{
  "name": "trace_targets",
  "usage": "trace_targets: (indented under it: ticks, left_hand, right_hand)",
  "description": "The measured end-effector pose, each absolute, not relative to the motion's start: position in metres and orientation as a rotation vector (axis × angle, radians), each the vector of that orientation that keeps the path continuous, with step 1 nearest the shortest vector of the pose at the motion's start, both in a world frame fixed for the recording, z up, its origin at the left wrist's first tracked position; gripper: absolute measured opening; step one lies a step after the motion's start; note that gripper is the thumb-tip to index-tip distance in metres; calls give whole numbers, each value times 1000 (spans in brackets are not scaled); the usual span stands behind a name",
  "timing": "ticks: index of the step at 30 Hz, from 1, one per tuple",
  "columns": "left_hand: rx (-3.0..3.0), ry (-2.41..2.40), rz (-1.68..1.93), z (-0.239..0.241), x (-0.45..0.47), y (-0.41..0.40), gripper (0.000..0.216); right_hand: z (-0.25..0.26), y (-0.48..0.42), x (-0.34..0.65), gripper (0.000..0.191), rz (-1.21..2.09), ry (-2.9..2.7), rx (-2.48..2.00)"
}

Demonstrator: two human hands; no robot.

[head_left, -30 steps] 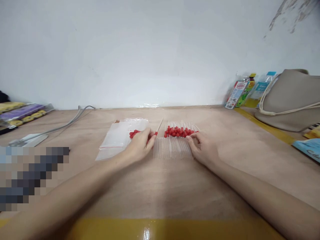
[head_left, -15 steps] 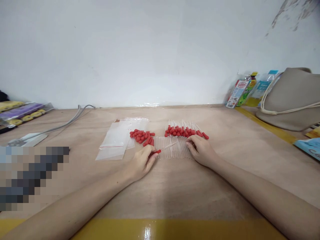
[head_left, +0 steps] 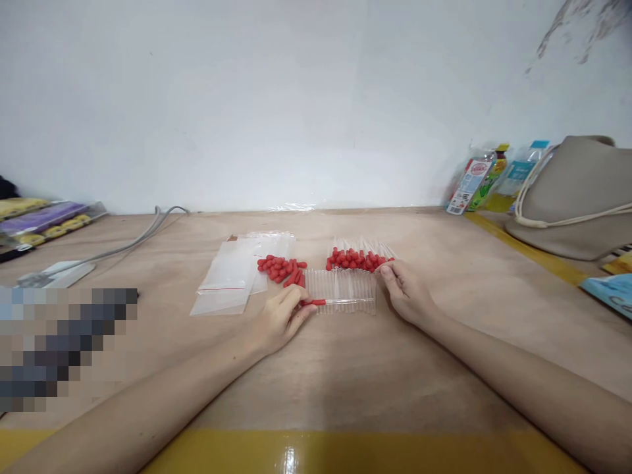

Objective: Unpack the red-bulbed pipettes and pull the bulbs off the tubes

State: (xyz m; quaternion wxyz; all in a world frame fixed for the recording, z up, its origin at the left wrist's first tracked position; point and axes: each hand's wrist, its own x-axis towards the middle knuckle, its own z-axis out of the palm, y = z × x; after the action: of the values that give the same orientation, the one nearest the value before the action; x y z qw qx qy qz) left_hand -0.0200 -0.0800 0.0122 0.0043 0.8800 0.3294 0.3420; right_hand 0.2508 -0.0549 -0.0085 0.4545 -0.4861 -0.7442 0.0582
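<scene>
My left hand (head_left: 284, 317) is closed on the red rubber bulb of a glass dropper (head_left: 345, 301). The dropper's clear tube points right, across a row of bare glass tubes (head_left: 340, 283) laid side by side. My right hand (head_left: 402, 289) is at the right end of a pile of red-bulbed droppers (head_left: 353, 258), its thumb and fingers pinched together beside the bulbs. What lies between those fingertips, if anything, is hidden. Loose red rubber bulbs (head_left: 279, 268) are heaped just beyond my left hand.
Clear zip bags (head_left: 224, 273) lie left of the loose bulbs. A grey cable (head_left: 123, 247) runs along the left side. At the back right stand a carton (head_left: 469, 186), drink bottles (head_left: 516, 178) and a beige bag (head_left: 573, 197). Yellow tape (head_left: 247, 451) lines the front edge.
The dropper in my left hand has swung from slanting upward to nearly level. My right hand has moved slightly right and up, from the glass tubes to the end of the dropper pile.
</scene>
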Motion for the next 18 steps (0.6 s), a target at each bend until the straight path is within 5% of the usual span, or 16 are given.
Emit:
trace_targets:
  ticks: [13,18]
  left_hand:
    - [2787,891,1183,6,-13,-77,3]
    - [2894,836,1122,7,-8,-79,22]
  right_hand:
    - [6,-78,221,25,-270,-2248,-888]
    - [3,-83,208,24,-388,-2283,-829]
